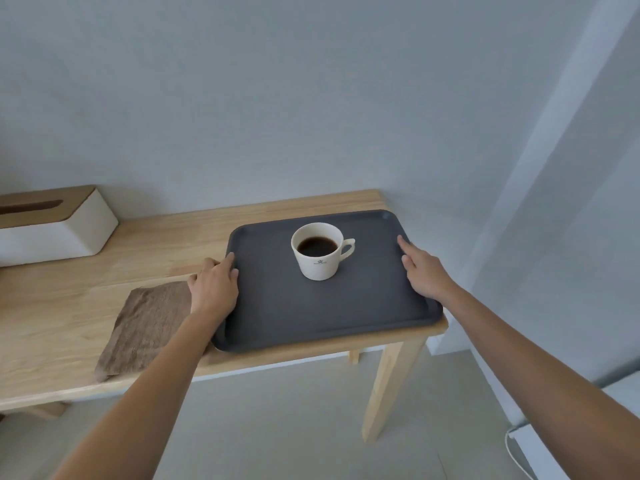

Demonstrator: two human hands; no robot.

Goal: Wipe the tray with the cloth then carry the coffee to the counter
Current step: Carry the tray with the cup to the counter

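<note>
I am standing in front of a light wooden table [104,268] and I am reaching both arms forward to the dark grey tray [294,317], which is lying flat at the right end of the table, close to the corner above the table leg [384,386].

My left hand [214,289] is resting on the left edge of the tray. The fingers [229,259] are bent over the rim and the thumb is staying on the outside — it looks like a loose grip on the rim, but I cannot tell how firmly it is closing.

My right hand [424,271] is lying on the right edge of the tray with the fingers stretched out and almost straight, pointing away from me along the rim. This hand is open and is not closing around anything.

The white cup [320,252] is standing upright on the tray, a little behind the middle, with the handle turning to the right. Dark coffee [317,245] is filling it not fully to the top.

The brown cloth [145,330] is lying folded on the table just left of the tray, partly under my left wrist. Further left, near the wall, a white tissue box [59,230] with a wooden lid is standing.
</note>
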